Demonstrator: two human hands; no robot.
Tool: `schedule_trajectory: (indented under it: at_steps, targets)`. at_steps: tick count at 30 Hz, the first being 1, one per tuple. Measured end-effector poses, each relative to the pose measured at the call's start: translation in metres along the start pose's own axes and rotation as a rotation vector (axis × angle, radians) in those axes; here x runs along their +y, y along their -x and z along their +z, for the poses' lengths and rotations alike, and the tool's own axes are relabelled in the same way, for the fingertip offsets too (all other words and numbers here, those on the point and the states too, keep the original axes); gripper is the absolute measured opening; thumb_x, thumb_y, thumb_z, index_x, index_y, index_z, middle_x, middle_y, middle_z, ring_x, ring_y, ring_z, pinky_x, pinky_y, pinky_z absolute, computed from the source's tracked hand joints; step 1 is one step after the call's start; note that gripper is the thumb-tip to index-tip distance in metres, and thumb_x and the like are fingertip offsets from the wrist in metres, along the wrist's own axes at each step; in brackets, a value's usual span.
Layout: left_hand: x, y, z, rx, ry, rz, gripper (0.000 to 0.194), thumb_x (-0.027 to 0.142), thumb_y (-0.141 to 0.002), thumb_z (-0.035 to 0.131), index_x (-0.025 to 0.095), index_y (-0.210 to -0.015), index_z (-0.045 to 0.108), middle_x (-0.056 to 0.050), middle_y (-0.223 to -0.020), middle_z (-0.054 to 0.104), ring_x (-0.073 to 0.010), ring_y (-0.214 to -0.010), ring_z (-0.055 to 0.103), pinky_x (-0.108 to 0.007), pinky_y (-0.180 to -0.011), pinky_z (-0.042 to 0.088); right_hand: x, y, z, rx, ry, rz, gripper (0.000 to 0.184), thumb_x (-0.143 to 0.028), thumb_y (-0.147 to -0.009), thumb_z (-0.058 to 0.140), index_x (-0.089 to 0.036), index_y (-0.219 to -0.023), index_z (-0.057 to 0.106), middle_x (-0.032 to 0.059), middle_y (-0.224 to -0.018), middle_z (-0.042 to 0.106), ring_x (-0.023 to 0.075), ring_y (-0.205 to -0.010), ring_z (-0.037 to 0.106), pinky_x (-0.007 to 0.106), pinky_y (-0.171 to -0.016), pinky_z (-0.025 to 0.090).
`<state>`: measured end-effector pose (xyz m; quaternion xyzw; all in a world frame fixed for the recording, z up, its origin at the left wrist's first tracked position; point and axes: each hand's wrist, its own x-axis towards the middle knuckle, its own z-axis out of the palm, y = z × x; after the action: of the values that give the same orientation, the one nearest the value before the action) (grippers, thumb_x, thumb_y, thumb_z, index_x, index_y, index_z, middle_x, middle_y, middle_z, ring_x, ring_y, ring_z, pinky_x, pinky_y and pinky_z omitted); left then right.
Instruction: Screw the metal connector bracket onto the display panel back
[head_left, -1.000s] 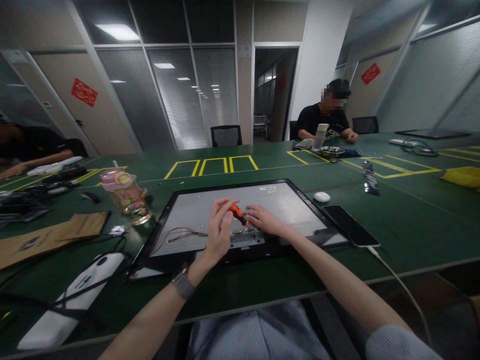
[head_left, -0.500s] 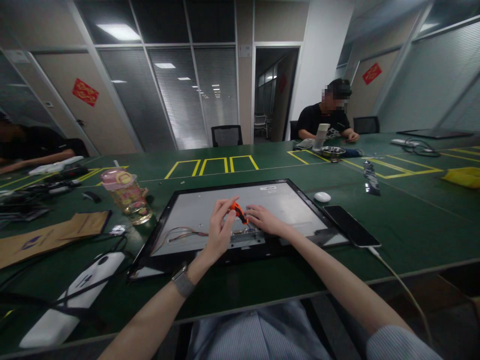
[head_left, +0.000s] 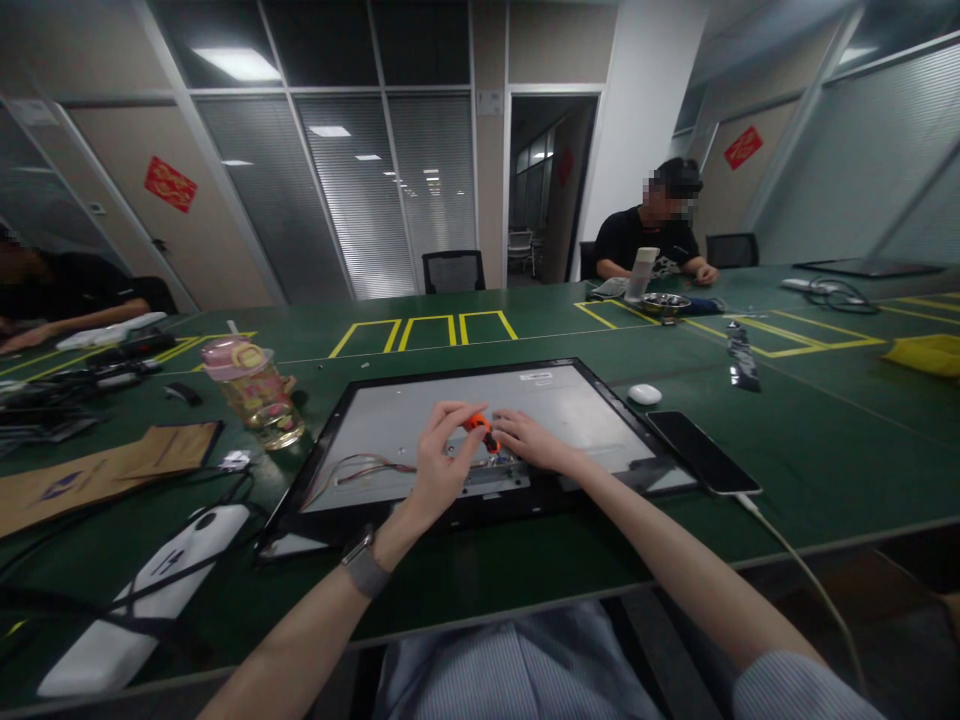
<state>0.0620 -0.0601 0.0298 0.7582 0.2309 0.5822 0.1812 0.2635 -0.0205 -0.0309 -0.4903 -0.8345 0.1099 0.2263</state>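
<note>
A monitor panel (head_left: 390, 405) lies back-side up on the green table in front of me, grey metal inside a black frame. My left hand (head_left: 437, 462) is closed round a small orange-handled screwdriver (head_left: 478, 427), its tip down on a metal bracket (head_left: 491, 474) at the panel's near edge. Resting flat on the panel just right of the screwdriver is my right hand (head_left: 529, 440), fingers stretched toward the tool. Thin coloured wires (head_left: 360, 466) run leftward from the bracket. A grey watch sits on my left wrist.
Left of the panel stand a pink-lidded bottle (head_left: 255, 392), brown envelopes (head_left: 97, 472) and a white device with cables (head_left: 146, 592). A phone on a cable (head_left: 701, 452) and a white mouse (head_left: 644, 394) lie to the right. Two other people sit at the table's far side and left end.
My left hand has dropped a little and turned the screwdriver more upright over the bracket. The right hand stays put on the panel.
</note>
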Motion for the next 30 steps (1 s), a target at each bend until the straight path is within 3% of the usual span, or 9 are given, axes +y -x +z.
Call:
schedule_trajectory:
  at_steps: [2, 8, 12, 16, 22, 30]
  targets:
    - [0.0009, 0.0011, -0.0002, 0.009, -0.05, 0.011, 0.024, 0.023, -0.086, 0.057, 0.023, -0.109, 0.063, -0.004, -0.094, 0.053, -0.0151, -0.087, 0.055, -0.029, -0.079, 0.047, 0.0003, -0.0003, 0.0008, -0.001, 0.0, 0.008, 0.039, -0.037, -0.096, 0.037, -0.018, -0.123, 0.058, 0.0137, -0.132, 0.053, 0.0281, -0.128, 0.042, 0.049, -0.106, 0.03]
    - [0.0015, 0.0056, 0.0002, -0.033, -0.055, 0.014, 0.037, 0.019, -0.093, 0.04, 0.022, -0.128, 0.051, -0.01, -0.119, 0.053, -0.0194, -0.109, 0.053, -0.036, -0.093, 0.044, 0.0006, -0.0013, 0.0023, 0.031, 0.018, -0.028, 0.037, -0.034, -0.096, 0.037, -0.018, -0.121, 0.059, 0.0134, -0.131, 0.053, 0.0271, -0.126, 0.044, 0.047, -0.105, 0.032]
    - [0.0025, 0.0052, 0.0008, 0.009, -0.08, 0.096, 0.033, 0.017, -0.089, 0.05, 0.022, -0.12, 0.057, -0.007, -0.104, 0.059, -0.0168, -0.094, 0.057, -0.031, -0.083, 0.048, 0.0005, -0.0009, 0.0013, 0.029, 0.032, -0.048, 0.037, -0.035, -0.096, 0.036, -0.019, -0.121, 0.058, 0.0128, -0.129, 0.055, 0.0264, -0.124, 0.045, 0.046, -0.104, 0.033]
    - [0.005, 0.0042, -0.0003, 0.035, -0.138, 0.13, 0.025, 0.02, -0.085, 0.057, 0.021, -0.109, 0.064, -0.005, -0.092, 0.053, -0.0154, -0.085, 0.055, -0.029, -0.076, 0.048, -0.0009, -0.0005, -0.0001, 0.004, 0.044, -0.034, 0.04, -0.036, -0.097, 0.034, -0.018, -0.124, 0.057, 0.0136, -0.13, 0.053, 0.0264, -0.123, 0.046, 0.046, -0.104, 0.033]
    - [0.0037, 0.0065, -0.0004, -0.014, -0.103, 0.071, 0.039, 0.017, -0.092, 0.039, 0.023, -0.13, 0.05, -0.01, -0.119, 0.049, -0.0194, -0.108, 0.052, -0.036, -0.093, 0.044, -0.0033, 0.0006, -0.0016, 0.021, 0.036, -0.035, 0.039, -0.037, -0.097, 0.034, -0.019, -0.122, 0.058, 0.0126, -0.13, 0.053, 0.0259, -0.125, 0.045, 0.045, -0.105, 0.033]
    - [0.004, 0.0065, 0.0013, 0.066, -0.154, 0.16, 0.027, 0.015, -0.085, 0.056, 0.02, -0.112, 0.06, -0.005, -0.095, 0.057, -0.0149, -0.087, 0.056, -0.029, -0.078, 0.048, -0.0001, -0.0007, 0.0007, 0.011, 0.034, -0.038, 0.039, -0.035, -0.097, 0.035, -0.018, -0.123, 0.058, 0.0127, -0.128, 0.056, 0.0275, -0.126, 0.043, 0.047, -0.105, 0.033]
